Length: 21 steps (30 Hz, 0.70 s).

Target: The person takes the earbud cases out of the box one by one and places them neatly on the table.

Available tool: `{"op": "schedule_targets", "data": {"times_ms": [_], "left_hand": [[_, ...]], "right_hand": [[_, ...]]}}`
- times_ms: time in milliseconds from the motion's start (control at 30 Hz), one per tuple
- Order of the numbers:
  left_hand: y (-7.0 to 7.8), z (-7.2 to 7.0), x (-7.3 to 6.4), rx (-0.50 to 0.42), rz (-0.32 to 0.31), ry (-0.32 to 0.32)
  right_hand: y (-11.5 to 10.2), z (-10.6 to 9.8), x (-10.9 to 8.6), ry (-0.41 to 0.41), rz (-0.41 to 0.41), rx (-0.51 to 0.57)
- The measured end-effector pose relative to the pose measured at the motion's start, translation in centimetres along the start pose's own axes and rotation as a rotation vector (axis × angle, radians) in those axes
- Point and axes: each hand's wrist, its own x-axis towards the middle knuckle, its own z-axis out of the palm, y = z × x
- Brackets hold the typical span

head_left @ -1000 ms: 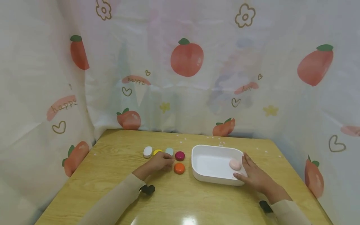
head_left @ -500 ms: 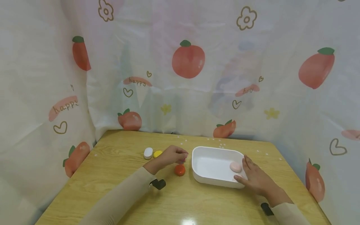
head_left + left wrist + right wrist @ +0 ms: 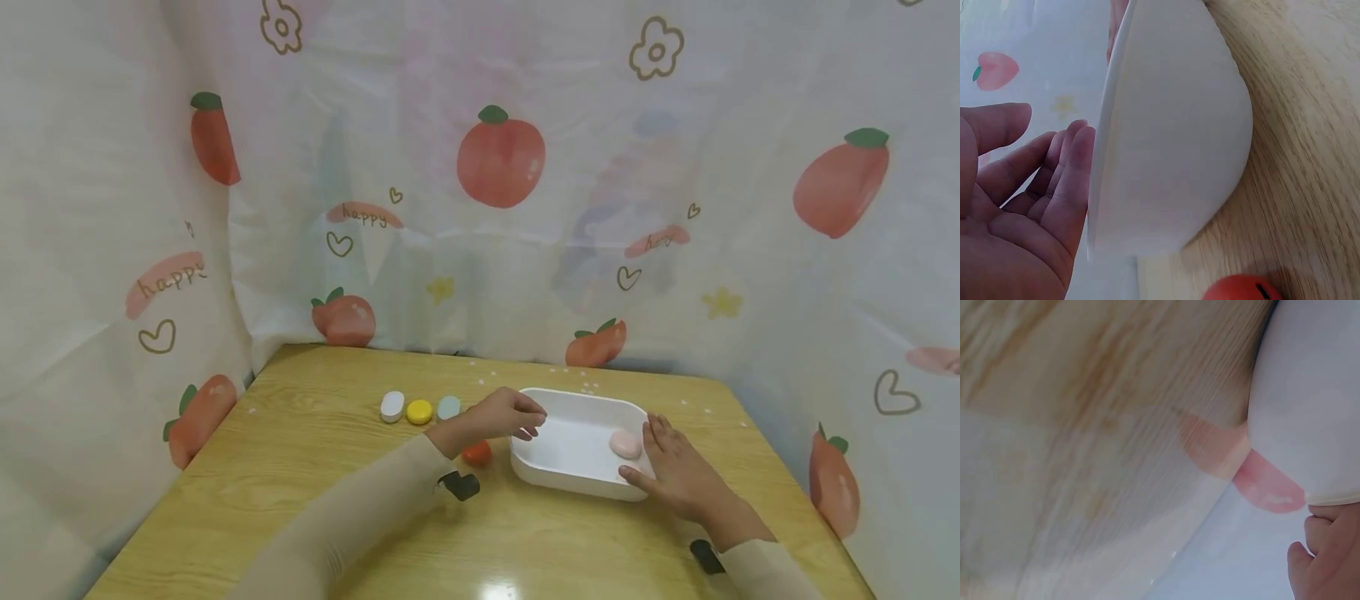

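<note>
My left hand (image 3: pixel 517 414) hovers over the left rim of a white rectangular box (image 3: pixel 562 481). In the left wrist view its thumb and fingers (image 3: pixel 1067 181) stand apart, nothing visible between them, beside the box's outer wall. At the box's right end my right hand (image 3: pixel 678 471) rests against the rim, fingers straight, thumb along the front corner. A pale pink rounded piece (image 3: pixel 626 444) lies inside the box near that hand. Partly behind my left wrist sits an orange rounded piece (image 3: pixel 477 452). The spot behind my left hand and forearm is hidden.
Left of the box, a white oval piece (image 3: pixel 392 407), a yellow round piece (image 3: pixel 419 412) and a pale green piece (image 3: pixel 448 407) stand in a row on the wooden table (image 3: pixel 315 450). A printed curtain (image 3: pixel 495 275) encloses the table's back and sides.
My left hand has moved right, from beside the pale green piece, past the dark pink piece, to the box's left rim. The dark pink piece is no longer visible. My right hand stays put.
</note>
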Motion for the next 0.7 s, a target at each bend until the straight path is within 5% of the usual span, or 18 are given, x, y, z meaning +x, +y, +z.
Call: {"op": "schedule_targets", "data": {"times_ms": [700], "left_hand": [[1.4,3.6,2.9,0.112,0.006,-0.067]], "right_hand": [[-0.6,-0.5,0.1,-0.045,0.041,-0.028]]}}
